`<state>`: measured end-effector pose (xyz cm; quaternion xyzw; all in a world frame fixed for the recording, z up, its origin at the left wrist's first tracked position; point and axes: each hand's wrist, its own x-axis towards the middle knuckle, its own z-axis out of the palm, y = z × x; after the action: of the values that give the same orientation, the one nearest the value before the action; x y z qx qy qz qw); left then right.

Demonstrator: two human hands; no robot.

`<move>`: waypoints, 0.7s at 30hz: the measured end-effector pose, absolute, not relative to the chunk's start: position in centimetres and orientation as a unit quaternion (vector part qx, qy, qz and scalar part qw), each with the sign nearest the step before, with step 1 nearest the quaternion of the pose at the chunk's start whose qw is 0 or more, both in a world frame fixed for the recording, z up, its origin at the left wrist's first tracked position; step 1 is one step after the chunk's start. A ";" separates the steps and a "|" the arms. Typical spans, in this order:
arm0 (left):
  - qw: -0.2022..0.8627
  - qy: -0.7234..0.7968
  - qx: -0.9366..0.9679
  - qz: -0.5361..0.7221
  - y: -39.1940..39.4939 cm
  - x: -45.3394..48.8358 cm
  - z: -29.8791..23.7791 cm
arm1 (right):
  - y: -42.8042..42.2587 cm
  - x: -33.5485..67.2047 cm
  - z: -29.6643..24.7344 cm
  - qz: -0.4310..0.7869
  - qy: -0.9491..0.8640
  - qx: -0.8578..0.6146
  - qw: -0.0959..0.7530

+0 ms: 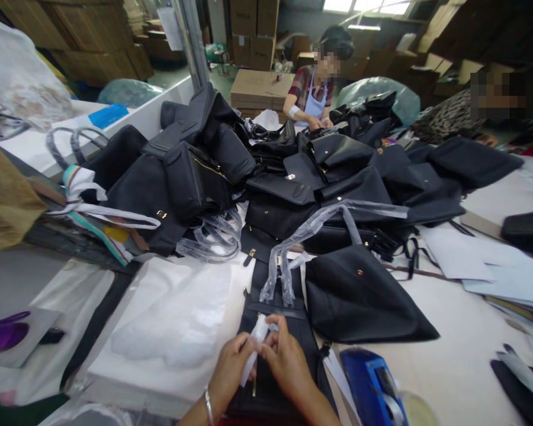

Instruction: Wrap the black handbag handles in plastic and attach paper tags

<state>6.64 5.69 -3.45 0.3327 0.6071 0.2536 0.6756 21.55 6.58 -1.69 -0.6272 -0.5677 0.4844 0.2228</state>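
A black bag [308, 343] lies flat in front of me, its straps [284, 260] wrapped in clear plastic and stretching away from me. Over the bag, both my hands meet at a thin white wrapping strip [260, 329]. My left hand [231, 368], with a bangle at the wrist, pinches the lower part of the strip. My right hand [288, 358] has its fingers closed on the upper part. Below the strip a gold zipper [254, 384] shows on the bag. Immediately right of it rests another black bag flap [364, 296] with a gold stud.
A blue tape dispenser [366, 378] stands at my right. White foam sheets [173, 319] lie to the left. Black bags [195, 177] are heaped across the far side. Papers [466, 254] lie on the right. A co-worker [315, 97] works behind the heap; another person [453, 115] is farther right.
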 end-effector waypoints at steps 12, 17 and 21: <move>0.837 0.448 0.037 0.311 6.5 4.8 -3.8 | 6.5 19.6 -4.8 0.574 -0.481 -0.571 0.336; 0.842 0.444 0.017 0.307 6.6 4.5 -3.8 | 6.8 21.3 -4.8 0.573 -0.516 -0.555 0.312; 0.825 0.461 0.055 0.322 6.6 5.2 -3.0 | 6.3 21.9 -3.2 0.489 -0.500 -0.640 0.318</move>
<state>5.17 6.57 -2.98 0.0551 0.4610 0.3222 0.8250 21.86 6.28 -3.24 -0.6401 -0.5003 0.4886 0.3182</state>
